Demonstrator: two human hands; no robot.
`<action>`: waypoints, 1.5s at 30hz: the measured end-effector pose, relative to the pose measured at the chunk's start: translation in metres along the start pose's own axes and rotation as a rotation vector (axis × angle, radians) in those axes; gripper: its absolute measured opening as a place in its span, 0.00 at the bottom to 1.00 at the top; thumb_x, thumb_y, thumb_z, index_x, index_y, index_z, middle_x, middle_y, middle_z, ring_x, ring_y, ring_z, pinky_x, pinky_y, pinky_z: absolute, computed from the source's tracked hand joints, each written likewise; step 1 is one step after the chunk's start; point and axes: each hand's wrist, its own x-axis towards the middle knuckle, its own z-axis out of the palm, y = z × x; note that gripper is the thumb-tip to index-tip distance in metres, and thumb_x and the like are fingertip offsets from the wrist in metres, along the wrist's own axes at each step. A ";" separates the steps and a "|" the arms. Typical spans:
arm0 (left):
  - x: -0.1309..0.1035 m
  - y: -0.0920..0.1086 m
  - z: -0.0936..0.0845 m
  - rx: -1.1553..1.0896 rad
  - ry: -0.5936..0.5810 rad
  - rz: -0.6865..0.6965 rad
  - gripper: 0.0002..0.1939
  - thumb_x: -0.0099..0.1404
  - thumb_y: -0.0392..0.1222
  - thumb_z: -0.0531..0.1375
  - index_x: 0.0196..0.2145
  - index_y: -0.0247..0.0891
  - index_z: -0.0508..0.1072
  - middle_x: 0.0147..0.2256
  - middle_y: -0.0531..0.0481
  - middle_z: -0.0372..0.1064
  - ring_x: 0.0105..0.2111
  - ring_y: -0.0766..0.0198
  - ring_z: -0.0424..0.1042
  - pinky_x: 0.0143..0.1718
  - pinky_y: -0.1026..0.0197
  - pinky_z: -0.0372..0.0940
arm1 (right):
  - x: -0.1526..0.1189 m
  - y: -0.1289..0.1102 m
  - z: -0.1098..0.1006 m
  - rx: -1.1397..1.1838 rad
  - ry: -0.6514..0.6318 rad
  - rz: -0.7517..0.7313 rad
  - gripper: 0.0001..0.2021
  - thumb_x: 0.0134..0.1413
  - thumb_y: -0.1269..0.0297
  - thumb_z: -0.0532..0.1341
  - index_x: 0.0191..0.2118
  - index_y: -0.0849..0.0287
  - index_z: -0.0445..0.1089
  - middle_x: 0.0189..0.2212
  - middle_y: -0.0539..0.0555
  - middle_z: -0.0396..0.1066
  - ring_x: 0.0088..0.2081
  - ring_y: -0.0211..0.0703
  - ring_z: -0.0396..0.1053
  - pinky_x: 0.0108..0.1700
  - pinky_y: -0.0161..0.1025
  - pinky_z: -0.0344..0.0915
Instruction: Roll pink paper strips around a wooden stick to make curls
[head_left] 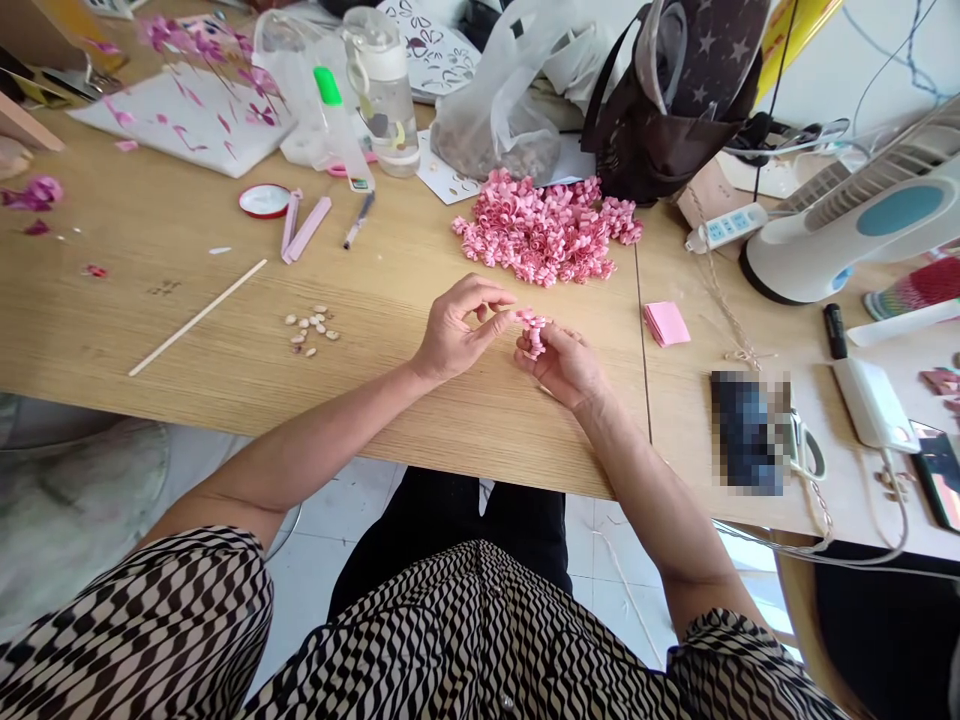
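Between my hands, just above the table's front part, is a small curled pink paper piece [534,336]. My right hand [564,366] is closed round its lower part, with thumb and fingers pinching it. My left hand [466,328] reaches in from the left, its thumb and fingertips pressed against the piece's upper left edge. Beyond both hands lies a large heap of curled pink pieces [544,232]. A small stack of flat pink paper [666,324] rests to the right of my right hand.
Seeds or small pebbles [310,324] and a thin white stick [199,317] lie to the left. Farther back stand a water bottle [386,100], a glue bottle [341,130] and a plastic bag [495,120]. Scissors [808,447] and a white fan [847,230] are at the right.
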 end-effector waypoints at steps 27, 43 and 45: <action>-0.004 0.011 0.002 0.146 0.042 0.162 0.06 0.65 0.41 0.62 0.38 0.37 0.73 0.35 0.49 0.74 0.36 0.67 0.72 0.38 0.64 0.68 | 0.003 0.006 -0.007 0.045 -0.098 0.013 0.04 0.51 0.65 0.67 0.32 0.56 0.72 0.27 0.46 0.70 0.31 0.32 0.66 0.38 0.33 0.68; -0.005 0.013 0.005 -0.236 0.031 -0.320 0.12 0.63 0.48 0.62 0.30 0.36 0.73 0.28 0.52 0.73 0.29 0.68 0.71 0.34 0.64 0.66 | 0.002 0.009 -0.005 -0.018 -0.093 -0.050 0.13 0.41 0.61 0.73 0.33 0.53 0.71 0.26 0.43 0.69 0.30 0.32 0.65 0.37 0.33 0.69; -0.003 0.012 0.005 -0.335 0.032 -0.427 0.13 0.60 0.50 0.64 0.31 0.35 0.73 0.29 0.52 0.73 0.30 0.68 0.72 0.35 0.64 0.67 | 0.002 0.009 -0.005 -0.050 -0.060 -0.057 0.12 0.43 0.61 0.72 0.32 0.53 0.70 0.26 0.44 0.68 0.29 0.32 0.64 0.37 0.33 0.68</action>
